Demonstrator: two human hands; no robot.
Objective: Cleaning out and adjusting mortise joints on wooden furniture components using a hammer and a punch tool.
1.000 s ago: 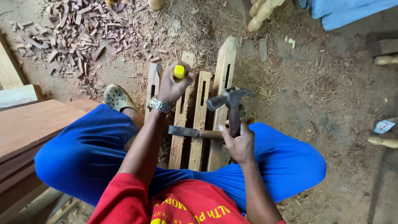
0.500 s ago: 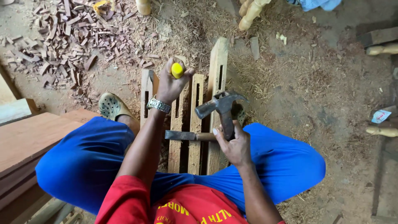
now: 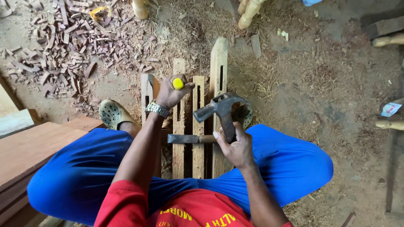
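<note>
the left hand (image 3: 168,93) is closed around a yellow-capped chisel handle (image 3: 178,83), standing it upright on the slotted wooden slats (image 3: 198,126) between the knees; the right hand (image 3: 237,147) grips a steel claw hammer (image 3: 221,110) raised beside it, keeping its head clear to strike.

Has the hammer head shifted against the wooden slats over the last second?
Yes. The hammer in the right hand has drifted left, toward the slats centre.

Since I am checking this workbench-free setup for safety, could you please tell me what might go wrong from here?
The left hand grips the yellow-capped chisel handle, directly where the steel claw hammer in the right hand would land; a glancing blow could hit the knuckles. The slotted wooden slats lie loose on the sawdust-covered ground, so they might shift. A second tool lies across them and could bounce off.
</note>
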